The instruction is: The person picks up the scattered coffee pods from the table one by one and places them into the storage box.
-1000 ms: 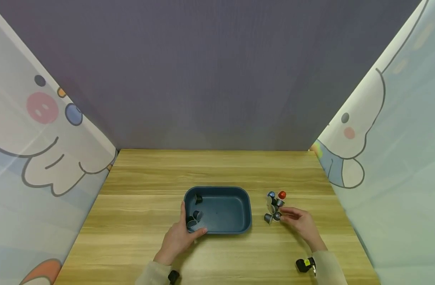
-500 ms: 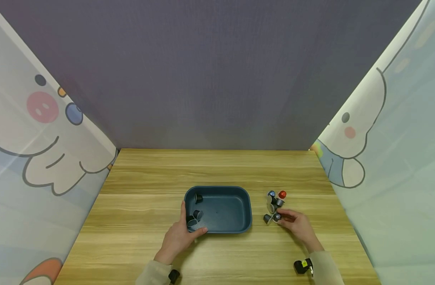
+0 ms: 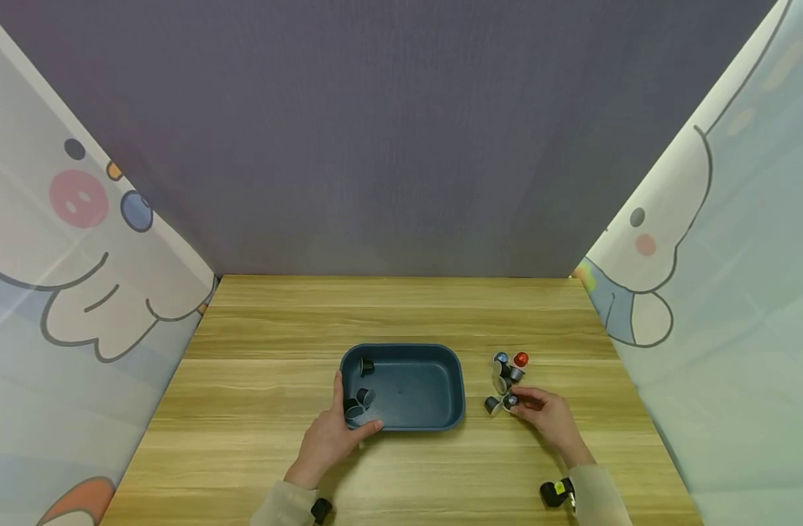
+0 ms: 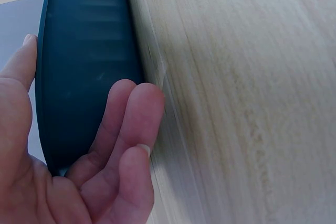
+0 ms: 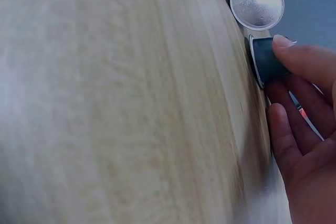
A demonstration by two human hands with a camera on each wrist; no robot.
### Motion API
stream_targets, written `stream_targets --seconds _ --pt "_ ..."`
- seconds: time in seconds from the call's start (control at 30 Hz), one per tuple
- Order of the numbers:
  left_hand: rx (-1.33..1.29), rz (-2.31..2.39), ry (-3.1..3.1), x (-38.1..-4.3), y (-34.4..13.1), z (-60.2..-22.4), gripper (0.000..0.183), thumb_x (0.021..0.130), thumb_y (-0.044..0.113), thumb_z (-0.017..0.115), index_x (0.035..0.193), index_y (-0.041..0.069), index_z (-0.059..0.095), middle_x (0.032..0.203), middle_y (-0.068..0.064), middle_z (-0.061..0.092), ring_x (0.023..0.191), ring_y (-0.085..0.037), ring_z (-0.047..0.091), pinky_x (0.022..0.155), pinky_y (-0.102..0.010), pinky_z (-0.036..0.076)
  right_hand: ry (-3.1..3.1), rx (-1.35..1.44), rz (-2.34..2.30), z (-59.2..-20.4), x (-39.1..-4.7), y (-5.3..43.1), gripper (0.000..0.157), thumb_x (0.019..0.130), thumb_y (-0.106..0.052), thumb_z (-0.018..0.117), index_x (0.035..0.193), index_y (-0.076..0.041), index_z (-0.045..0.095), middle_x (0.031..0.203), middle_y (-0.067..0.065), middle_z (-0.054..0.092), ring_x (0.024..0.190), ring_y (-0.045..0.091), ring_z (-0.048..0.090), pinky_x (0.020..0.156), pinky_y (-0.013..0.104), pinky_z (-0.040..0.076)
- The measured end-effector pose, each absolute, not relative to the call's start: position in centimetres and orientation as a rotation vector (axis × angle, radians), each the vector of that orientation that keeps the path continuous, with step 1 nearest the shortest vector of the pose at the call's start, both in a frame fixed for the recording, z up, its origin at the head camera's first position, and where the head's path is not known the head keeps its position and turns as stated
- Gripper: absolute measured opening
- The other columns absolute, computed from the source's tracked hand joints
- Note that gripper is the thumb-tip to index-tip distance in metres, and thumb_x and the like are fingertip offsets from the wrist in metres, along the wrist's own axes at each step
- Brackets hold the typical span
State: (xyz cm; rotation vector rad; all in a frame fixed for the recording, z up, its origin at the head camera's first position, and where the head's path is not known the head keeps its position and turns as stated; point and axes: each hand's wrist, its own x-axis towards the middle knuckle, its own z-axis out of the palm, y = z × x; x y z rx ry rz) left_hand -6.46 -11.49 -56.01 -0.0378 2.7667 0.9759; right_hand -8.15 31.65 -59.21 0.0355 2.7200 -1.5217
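The right hand [image 3: 549,421] has just closed its fingers on 1 dark coffee pod [image 3: 510,401] at 3 o'clock from the tray [image 3: 414,402], seemingly securing it, while the left hand [image 3: 327,440] rests spread fingers against the tray's 7 o'clock corner.

Dark-blue tray [image 3: 408,398]; dark capsule [image 5: 266,62]; red capsule [image 3: 521,359]; yellowish wood-grained tabletop [image 3: 256,387]

I see pale beige left sleeve [image 3: 283,505], matching right sleeve [image 3: 601,498]; small black left wrist block [image 3: 321,509]; black right wrist block [image 3: 552,494], yellow mark [image 3: 560,487].
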Motion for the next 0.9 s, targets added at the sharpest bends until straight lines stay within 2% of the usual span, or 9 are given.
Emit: stream_targets --seconds 0.23,0.47,0.63,0.9 --pt "-0.043 0.965 2.764 -6.4 -11.4 -56.1 0.129 0.075 0.069 0.074 0.161 0.012 -0.004 0.059 -0.005 0.049 0.051 -0.019 0.047 0.048 -0.036 0.034 2.707 0.052 -1.559 -59.1 -7.8 31.8 0.033 0.082 -0.005 0.082 0.114 -0.001 0.073 0.111 0.017 0.071 0.094 0.024 0.07 0.075 0.023 0.053" --pt "-0.044 0.956 2.774 -6.5 -11.5 -56.1 0.129 0.075 0.069 0.074 0.161 0.012 -0.004 0.059 -0.005 0.05 0.052 -0.019 0.048 0.048 -0.037 0.035 2.713 0.086 -1.626 -59.1 -7.6 32.4 0.033 0.08 -0.001 0.082 0.111 0.002 0.073 0.11 0.02 0.07 0.089 0.005 0.067 0.076 0.021 0.053" --pt "-0.043 0.954 2.774 -6.5 -11.4 -56.1 0.129 0.075 0.069 0.074 0.161 0.012 -0.004 0.06 -0.005 0.05 0.052 -0.019 0.048 0.048 -0.036 0.035 2.68 0.071 -1.69 -58.7 -7.5 32.8 0.034 0.082 0.001 0.08 0.114 0.006 0.07 0.112 0.024 0.068 0.091 0.005 0.067 0.078 0.021 0.053" --pt "-0.034 0.949 2.777 -6.6 -11.5 -56.0 0.129 0.075 0.068 0.074 0.161 0.011 -0.003 0.062 -0.006 0.051 0.053 -0.019 0.048 0.048 -0.036 0.035 2.653 0.11 -1.726 -57.3 -7.6 32.9 0.034 0.086 0.001 0.076 0.119 0.006 0.068 0.121 0.026 0.064 0.094 0.0 0.065 0.079 0.021 0.052"
